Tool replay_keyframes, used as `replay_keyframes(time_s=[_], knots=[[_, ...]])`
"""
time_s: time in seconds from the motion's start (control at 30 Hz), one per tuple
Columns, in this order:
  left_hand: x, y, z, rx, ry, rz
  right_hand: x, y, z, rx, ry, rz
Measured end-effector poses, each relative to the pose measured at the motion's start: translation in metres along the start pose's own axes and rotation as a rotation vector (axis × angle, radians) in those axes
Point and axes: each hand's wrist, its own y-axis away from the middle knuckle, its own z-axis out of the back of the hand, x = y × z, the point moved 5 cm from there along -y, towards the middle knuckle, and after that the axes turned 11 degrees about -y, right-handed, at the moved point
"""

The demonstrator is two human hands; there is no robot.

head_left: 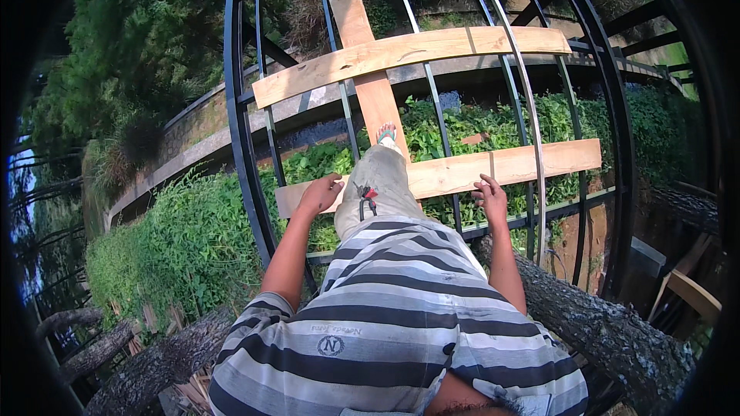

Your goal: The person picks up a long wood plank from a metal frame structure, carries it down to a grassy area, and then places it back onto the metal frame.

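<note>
Two pale wooden boards lie crosswise over the bars of a black metal frame [240, 127]: a near board [539, 159] and a far board [420, 48]. Beneath them runs a lengthwise plank [376, 102], with my sandalled foot [387, 134] on it. My left hand [322, 193] is beside the near board's left part, fingers loosely bent and apart, with nothing visible in them. Over by that board's right half, my right hand [491, 200] has its fingers spread and holds nothing that I can see. Whether either hand touches the wood, I cannot tell.
A long thin pale strip [530, 100] crosses the frame on the right. Gaps between the bars show green plants [493, 119] below. Rough logs [593, 323] lie beside and behind me. A low wall [185, 127] curves past on the left. Loose boards [694, 293] stand at the right.
</note>
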Motion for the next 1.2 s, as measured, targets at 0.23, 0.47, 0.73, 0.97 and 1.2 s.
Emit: replay_keyframes(time_s=[0.23, 0.47, 0.73, 0.97, 1.2], knots=[[-0.01, -0.014, -0.012, 0.055, 0.04, -0.029, -0.044, 0.04, 0.006, 0.014, 0.152, 0.008], [0.045, -0.096, -0.006, 0.059, 0.242, 0.002, -0.156, 0.045, 0.055, -0.107, 0.462, -0.215], [0.101, -0.153, 0.021, 0.137, 0.668, 0.414, -0.057, 0.012, 0.032, -0.281, 0.069, -0.262], [0.097, -0.164, 0.022, 0.072, 0.756, 0.472, 0.001, 0.051, -0.021, -0.291, 0.128, -0.08], [0.042, -0.193, -0.006, 0.206, 0.382, 0.04, -0.171, 0.153, 0.02, -0.569, -0.137, -0.489]])
